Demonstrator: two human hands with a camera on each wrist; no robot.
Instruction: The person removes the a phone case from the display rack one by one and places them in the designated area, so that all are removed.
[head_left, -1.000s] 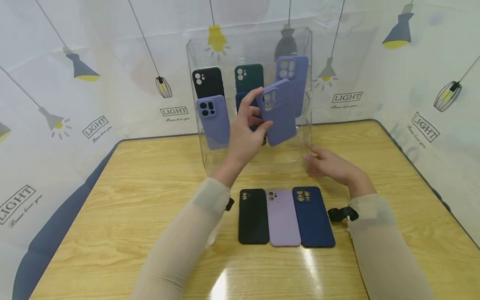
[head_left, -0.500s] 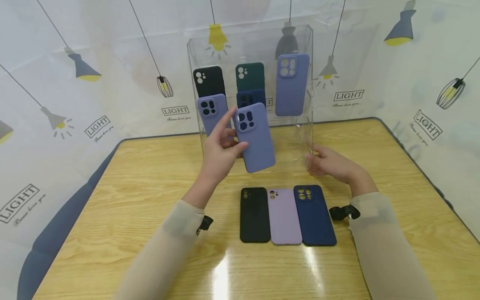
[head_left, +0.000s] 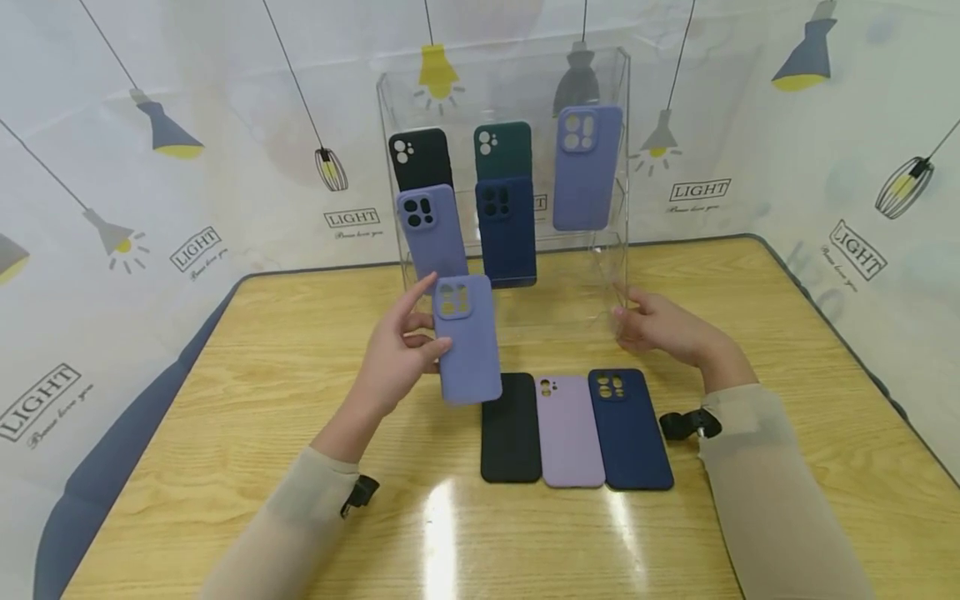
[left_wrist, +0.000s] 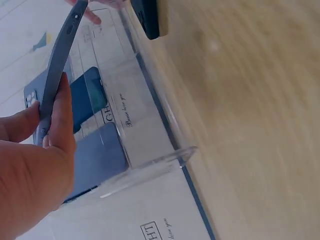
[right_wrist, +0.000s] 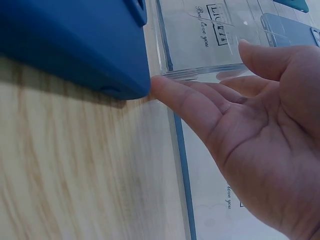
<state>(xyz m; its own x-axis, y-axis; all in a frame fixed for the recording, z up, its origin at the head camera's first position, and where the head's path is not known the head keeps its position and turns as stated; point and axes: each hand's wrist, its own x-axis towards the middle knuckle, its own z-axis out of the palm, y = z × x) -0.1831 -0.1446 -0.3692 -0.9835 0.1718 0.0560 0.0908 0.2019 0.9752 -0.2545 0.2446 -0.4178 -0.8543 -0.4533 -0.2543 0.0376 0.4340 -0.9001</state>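
My left hand (head_left: pixel 393 354) pinches a periwinkle phone case (head_left: pixel 470 350) by its left edge, thumb in front. The case is upright in front of the rack, overlapping the black case on the table in the head view; it shows edge-on in the left wrist view. My right hand (head_left: pixel 663 333) holds the lower right side of the clear acrylic display rack (head_left: pixel 573 312), thumb and fingers on either side of the panel. On the rack stand a black case (head_left: pixel 422 158), a green case (head_left: pixel 504 150), a navy case (head_left: pixel 508 242) and two periwinkle cases, left (head_left: pixel 431 229) and right (head_left: pixel 587 179).
A black case (head_left: pixel 512 442), a lilac case (head_left: pixel 570 437) and a navy case (head_left: pixel 632 433) lie side by side on the wooden table (head_left: pixel 247 400) before the rack. A lamp-patterned cloth (head_left: pixel 247 150) hangs behind.
My left hand has brought the periwinkle case from the rack's right part down and left, toward the table, uncovering the rack's navy case. The right hand stays at the rack's side.
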